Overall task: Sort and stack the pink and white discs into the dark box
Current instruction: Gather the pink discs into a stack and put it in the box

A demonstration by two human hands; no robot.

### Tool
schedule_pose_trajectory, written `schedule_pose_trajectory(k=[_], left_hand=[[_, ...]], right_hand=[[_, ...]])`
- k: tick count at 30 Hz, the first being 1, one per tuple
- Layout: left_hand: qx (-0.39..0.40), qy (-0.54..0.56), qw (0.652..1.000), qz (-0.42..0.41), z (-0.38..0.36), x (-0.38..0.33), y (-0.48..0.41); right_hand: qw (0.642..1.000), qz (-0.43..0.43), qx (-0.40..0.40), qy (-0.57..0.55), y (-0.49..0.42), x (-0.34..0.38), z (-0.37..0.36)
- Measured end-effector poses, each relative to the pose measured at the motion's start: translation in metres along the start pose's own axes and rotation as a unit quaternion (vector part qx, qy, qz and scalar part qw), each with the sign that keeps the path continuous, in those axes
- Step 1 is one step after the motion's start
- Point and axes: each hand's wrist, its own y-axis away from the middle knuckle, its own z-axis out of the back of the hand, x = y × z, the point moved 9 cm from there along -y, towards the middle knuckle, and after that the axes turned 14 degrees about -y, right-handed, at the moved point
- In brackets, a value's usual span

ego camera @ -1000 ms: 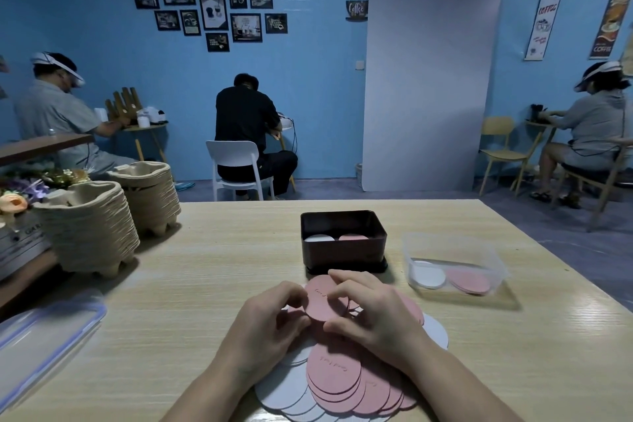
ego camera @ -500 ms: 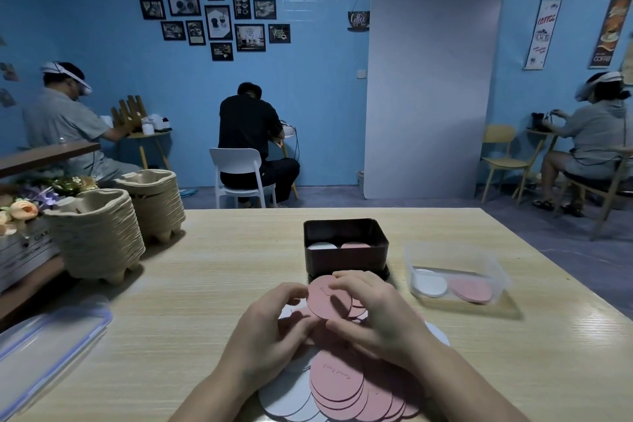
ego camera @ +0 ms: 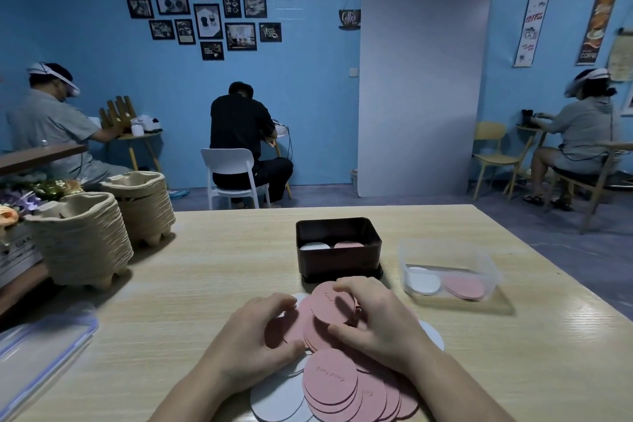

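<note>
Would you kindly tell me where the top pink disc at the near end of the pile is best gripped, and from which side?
Probably its left rim, approached from the left. The top pink disc is thin and lies flat, so only an edge offers purchase; its left edge overlaps the white discs, while the right and near edges lie close on the fanned pink discs beneath.

Pulp-tray stacks at L, clear lid — wall pics

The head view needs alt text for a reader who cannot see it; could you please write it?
The right hand pinches a pink disc and the left hand grips the loose pile of pink and white discs beneath, on a wooden table. Beyond, a dark box holds both colours.
</note>
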Motion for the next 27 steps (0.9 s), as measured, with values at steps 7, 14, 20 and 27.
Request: schedule_pose_trajectory(k=[7, 14, 20, 27], left_hand=[[-0.059, -0.026, 0.996, 0.067, 0.022, 0.021, 0.015], [-0.147, 0.027, 0.985, 0.092, 0.041, 0.017, 0.011], [-0.096, -0.013, 0.995, -0.020, 0.018, -0.026, -0.005], [-0.095, -0.052, 0.992, -0.060, 0.008, -0.028, -0.005]], right_hand=[[1.000, -0.004, -0.006, -0.003, 0.002, -0.004, 0.000], [1.000, -0.006, -0.008, 0.007, 0.002, -0.007, -0.001], [1.000, 0.017, -0.025, -0.006, 0.002, 0.001, 0.003], [0.999, 0.035, -0.005, -0.007, 0.003, 0.003, -0.002]])
